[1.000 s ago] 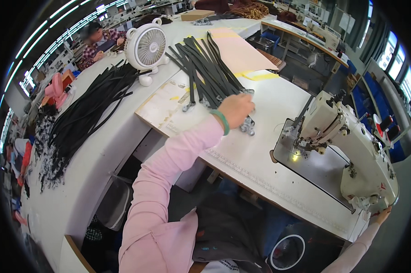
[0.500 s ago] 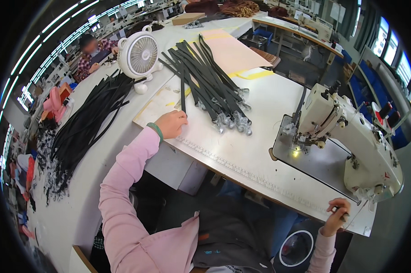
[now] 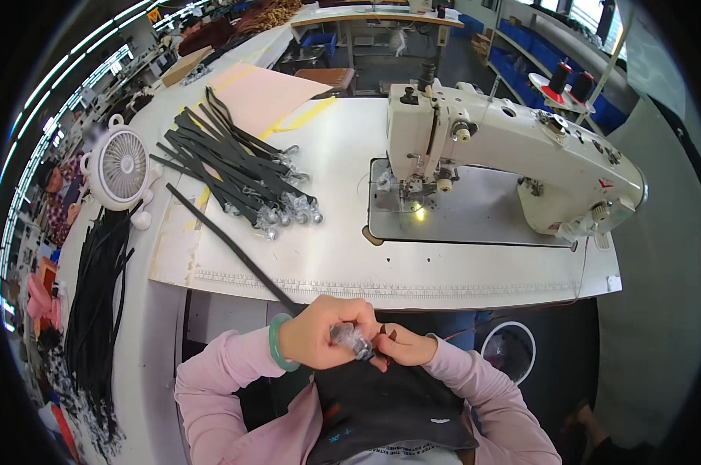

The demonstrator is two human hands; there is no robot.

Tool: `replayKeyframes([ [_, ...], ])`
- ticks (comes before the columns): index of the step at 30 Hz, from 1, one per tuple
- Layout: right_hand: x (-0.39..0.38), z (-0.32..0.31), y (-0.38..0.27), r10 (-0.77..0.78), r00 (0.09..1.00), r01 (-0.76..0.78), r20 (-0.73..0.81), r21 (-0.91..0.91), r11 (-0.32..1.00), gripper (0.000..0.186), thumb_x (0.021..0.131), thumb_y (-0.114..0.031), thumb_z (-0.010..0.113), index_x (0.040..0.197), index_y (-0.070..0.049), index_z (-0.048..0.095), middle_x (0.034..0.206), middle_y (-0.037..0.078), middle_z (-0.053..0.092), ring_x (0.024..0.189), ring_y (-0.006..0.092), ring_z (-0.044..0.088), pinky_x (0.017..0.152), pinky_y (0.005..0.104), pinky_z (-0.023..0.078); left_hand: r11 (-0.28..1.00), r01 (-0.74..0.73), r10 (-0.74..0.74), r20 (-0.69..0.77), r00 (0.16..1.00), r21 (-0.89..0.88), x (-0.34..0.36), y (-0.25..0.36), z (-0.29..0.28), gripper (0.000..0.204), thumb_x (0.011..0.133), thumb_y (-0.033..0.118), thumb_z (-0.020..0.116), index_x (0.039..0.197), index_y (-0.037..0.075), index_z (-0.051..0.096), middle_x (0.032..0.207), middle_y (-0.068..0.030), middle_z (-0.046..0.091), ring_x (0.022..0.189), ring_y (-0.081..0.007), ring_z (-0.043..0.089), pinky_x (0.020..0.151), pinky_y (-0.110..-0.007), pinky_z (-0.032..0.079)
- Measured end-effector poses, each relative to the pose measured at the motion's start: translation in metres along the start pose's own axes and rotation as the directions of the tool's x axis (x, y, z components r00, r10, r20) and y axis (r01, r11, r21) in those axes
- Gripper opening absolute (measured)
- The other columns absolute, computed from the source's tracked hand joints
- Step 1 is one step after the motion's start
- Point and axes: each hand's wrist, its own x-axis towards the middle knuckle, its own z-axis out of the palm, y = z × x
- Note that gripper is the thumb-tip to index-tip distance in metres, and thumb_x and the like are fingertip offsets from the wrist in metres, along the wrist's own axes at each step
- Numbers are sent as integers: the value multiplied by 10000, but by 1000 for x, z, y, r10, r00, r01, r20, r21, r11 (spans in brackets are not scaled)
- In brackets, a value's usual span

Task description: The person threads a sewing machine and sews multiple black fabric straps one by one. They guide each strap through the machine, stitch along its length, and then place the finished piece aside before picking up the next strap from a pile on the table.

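Observation:
In front of my body, just off the table's near edge, my left hand [image 3: 319, 332] is closed round a black strap [image 3: 230, 246]. The strap's long tail runs up and left across the tabletop, and its end in a clear plastic wrap [image 3: 352, 339] pokes out by my fingers. My right hand [image 3: 409, 346] is pinched on a small dark tool [image 3: 388, 333], close against the wrapped end. Fingers hide most of the tool, so its kind is unclear. A pile of black straps [image 3: 226, 167] with plastic-wrapped ends lies on the left of the table.
To the right stands a white sewing machine [image 3: 474, 124] with its lamp lit. A measuring tape [image 3: 327, 290] runs along the table's front edge. On the left side table are a white fan [image 3: 124, 169] and more black straps [image 3: 94, 302]. A white-rimmed bin [image 3: 531, 341] sits below.
My left hand has drawn a strap from beside the pile toward my body. My right hand has come from the table's right end to meet it. The view has turned right.

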Motion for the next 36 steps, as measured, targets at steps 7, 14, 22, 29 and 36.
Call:
replayKeyframes([
  [7,-63,27,24,65,992,-39,-112,223,974,330,928,-319,451,969,-3,537,847,73,600,472,23,359,439,167,279,747,138,-373,-239,897,-651,72,-66,-41,254,508,-72,388,730,13,477,666,-77,530,503,-127,465,441,-217,346],
  [14,-59,27,10,132,771,-275,-623,-139,951,201,909,-173,505,910,11,586,604,30,595,584,54,549,539,187,380,838,277,106,-639,762,470,73,-118,-84,401,640,-118,454,1007,14,546,947,-96,542,764,-181,548,626,-263,446],
  [22,-34,19,-10,146,777,-228,-612,-59,972,213,914,-176,494,934,19,577,603,19,574,572,58,523,564,199,391,515,65,166,-174,971,855,55,-96,-11,541,701,28,577,1217,-31,424,1322,-185,327,1109,-323,463,896,-357,419],
  [29,-41,10,-44,-411,718,-289,-562,-778,558,142,753,-29,642,894,-31,624,746,114,601,602,225,586,541,277,451,420,99,260,-224,939,902,114,-139,-27,429,801,163,585,1142,-71,469,1248,-207,432,1095,-336,477,920,-354,415],
  [36,-292,-185,-190,-722,-690,-457,-45,-747,483,274,925,-155,422,1147,-27,517,974,46,547,734,99,507,648,232,444,455,171,275,-320,907,874,109,-131,-25,353,770,211,633,1056,14,571,1192,-169,477,1055,-293,491,874,-392,404],
])
